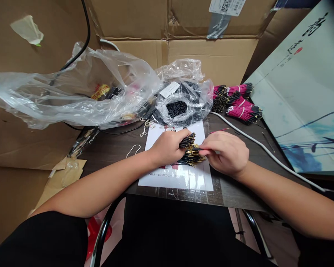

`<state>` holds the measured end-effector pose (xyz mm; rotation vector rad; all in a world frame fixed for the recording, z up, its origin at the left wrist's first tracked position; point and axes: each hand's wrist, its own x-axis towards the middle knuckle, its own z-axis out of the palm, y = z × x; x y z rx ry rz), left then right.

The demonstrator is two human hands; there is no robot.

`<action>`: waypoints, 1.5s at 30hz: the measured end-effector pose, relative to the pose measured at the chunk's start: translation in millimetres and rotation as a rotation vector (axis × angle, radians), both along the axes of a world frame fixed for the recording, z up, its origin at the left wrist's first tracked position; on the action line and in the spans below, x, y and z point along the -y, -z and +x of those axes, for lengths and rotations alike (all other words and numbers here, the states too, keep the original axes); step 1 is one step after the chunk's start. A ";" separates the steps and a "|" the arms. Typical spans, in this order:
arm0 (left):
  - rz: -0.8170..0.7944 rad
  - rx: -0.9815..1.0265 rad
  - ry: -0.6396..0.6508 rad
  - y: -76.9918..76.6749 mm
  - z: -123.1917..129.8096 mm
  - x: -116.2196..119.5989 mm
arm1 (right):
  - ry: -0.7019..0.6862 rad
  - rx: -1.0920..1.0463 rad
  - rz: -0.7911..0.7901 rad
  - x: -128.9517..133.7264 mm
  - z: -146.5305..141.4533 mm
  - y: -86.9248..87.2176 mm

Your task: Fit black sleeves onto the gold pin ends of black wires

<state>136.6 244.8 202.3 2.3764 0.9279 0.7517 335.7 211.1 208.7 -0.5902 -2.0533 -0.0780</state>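
Note:
My left hand (pixel 169 145) is wrapped round a bundle of thin wires (pixel 188 141) whose black-sleeved ends and gold tips point to the right. Just right of it, my right hand (pixel 225 151) pinches a small black sleeve-like piece (pixel 199 149) against the gold tips. The fingers partly hide this piece. Below the bundle, more black wires with gold tips (pixel 193 158) lie on a printed white sheet (pixel 175 182). Behind the hands stands a clear plastic bag of small black tubes (pixel 176 108), its mouth open.
Several tied bundles of pink wires (pixel 241 111) lie at the back right. A white cable (pixel 256 139) crosses the dark table (pixel 231 191). A large clear plastic bag (pixel 100 74) spreads over the back left. Cardboard (pixel 211 57) and a painted white panel (pixel 303 92) enclose the table.

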 end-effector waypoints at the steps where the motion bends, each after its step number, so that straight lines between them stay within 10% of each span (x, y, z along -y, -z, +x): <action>1: 0.000 -0.012 -0.005 0.1 0.0 0.1 | 0.007 -0.004 0.007 0.2 -0.5 -0.3; 32: 0.154 -0.274 -0.113 -2.2 -1.1 0.9 | 0.071 0.073 -0.038 1.3 -0.6 8.0; 45: 0.100 -0.191 -0.146 -5.2 -0.9 3.1 | 0.208 0.186 0.249 4.0 1.3 14.0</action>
